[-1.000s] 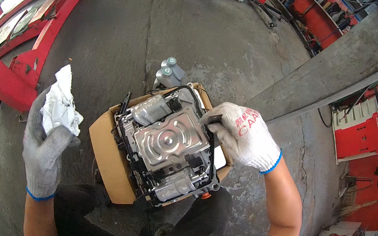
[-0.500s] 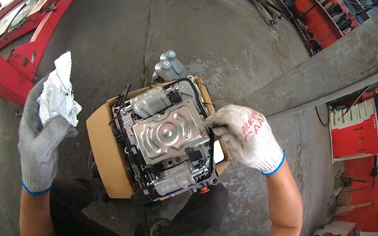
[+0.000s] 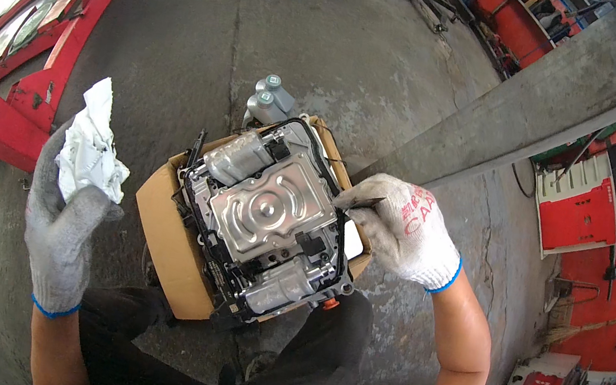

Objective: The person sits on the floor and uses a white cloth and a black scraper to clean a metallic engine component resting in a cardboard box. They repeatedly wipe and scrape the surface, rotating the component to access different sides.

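A metal transmission control unit (image 3: 270, 209) with a stamped silver cover, two rounded housings and a black edge seal sits tilted in an open cardboard box (image 3: 171, 248) between my knees. My left hand (image 3: 62, 235), in a grey-white work glove, is off to the left of the box, closed around a crumpled white paper towel (image 3: 94, 148). My right hand (image 3: 406, 227), gloved too, is at the unit's right edge with thumb and fingers pinched together. Whatever lies between those fingertips is too dark and small to make out.
Two grey bottles (image 3: 270, 99) stand behind the box. A red lift frame (image 3: 44, 89) rises at the left, and a grey steel beam (image 3: 528, 106) slants across the right. Red and white tool cabinets (image 3: 580, 213) line the right side. Concrete floor (image 3: 181, 30) surrounds the box.
The view has shifted slightly, so the unit and box appear a little farther left and up. My right hand stays pinched by the unit's edge; the left keeps the paper towel.
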Demonstrator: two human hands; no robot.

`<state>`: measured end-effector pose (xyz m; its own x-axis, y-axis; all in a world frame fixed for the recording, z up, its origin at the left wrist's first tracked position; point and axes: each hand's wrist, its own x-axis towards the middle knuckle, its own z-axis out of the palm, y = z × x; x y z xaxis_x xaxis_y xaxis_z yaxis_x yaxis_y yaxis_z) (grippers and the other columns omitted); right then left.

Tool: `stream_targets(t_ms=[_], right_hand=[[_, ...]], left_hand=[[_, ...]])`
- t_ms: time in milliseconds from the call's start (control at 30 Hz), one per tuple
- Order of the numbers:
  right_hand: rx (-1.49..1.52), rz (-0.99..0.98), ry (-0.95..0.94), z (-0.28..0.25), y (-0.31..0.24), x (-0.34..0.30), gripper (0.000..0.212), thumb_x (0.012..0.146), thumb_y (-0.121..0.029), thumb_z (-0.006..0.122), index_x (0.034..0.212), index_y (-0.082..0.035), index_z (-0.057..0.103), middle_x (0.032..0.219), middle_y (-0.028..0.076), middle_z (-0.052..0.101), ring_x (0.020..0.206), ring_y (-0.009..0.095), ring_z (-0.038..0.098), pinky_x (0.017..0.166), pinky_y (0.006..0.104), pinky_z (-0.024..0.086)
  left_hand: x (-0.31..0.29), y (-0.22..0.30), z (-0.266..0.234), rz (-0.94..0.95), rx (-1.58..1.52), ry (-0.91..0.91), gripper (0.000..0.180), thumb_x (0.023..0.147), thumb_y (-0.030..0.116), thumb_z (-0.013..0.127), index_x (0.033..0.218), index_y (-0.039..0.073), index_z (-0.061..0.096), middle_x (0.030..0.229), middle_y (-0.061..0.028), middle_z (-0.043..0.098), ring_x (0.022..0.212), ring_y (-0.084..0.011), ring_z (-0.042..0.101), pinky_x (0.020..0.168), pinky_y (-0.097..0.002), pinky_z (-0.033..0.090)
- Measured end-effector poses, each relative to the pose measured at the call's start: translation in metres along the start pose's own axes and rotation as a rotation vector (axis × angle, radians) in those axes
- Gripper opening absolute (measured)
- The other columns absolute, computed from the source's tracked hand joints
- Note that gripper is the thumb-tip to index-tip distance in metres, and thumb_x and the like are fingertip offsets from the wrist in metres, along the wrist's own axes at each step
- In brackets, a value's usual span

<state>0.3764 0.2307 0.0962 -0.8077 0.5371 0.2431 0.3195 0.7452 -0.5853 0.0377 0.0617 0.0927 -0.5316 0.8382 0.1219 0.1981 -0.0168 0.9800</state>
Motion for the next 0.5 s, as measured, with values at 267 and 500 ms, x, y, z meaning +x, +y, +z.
stream_targets(t_ms=[267,500], right_hand=[[0.073,0.119,-0.001,0.0016,0.0037,-0.0069,0.014,0.091,-0.01,0.064,0.103,-0.002,0.067,0.092,0.017,0.065,0.086,0.036,0.067,0.077,0.0422,0.054],[0.255,0.427,-0.021,0.0001,-0.0015,-0.0074,0.016,0.095,-0.014,0.064,0.103,-0.001,0.07,0.081,0.015,0.064,0.075,0.028,0.066,0.068,0.0383,0.051]], left_hand=[[0.0006,-0.0015,-0.0015,0.04,0.019,-0.036,0.066,0.095,0.027,0.068,0.151,0.003,0.041,0.133,-0.0127,0.061,0.109,-0.0203,0.066,0.081,-0.0305,0.058],[0.0001,-0.0001,0.0013,0.03,0.027,-0.019,0.064,0.096,0.024,0.064,0.152,0.003,0.041,0.134,-0.0124,0.06,0.111,-0.0201,0.065,0.084,-0.0313,0.057]])
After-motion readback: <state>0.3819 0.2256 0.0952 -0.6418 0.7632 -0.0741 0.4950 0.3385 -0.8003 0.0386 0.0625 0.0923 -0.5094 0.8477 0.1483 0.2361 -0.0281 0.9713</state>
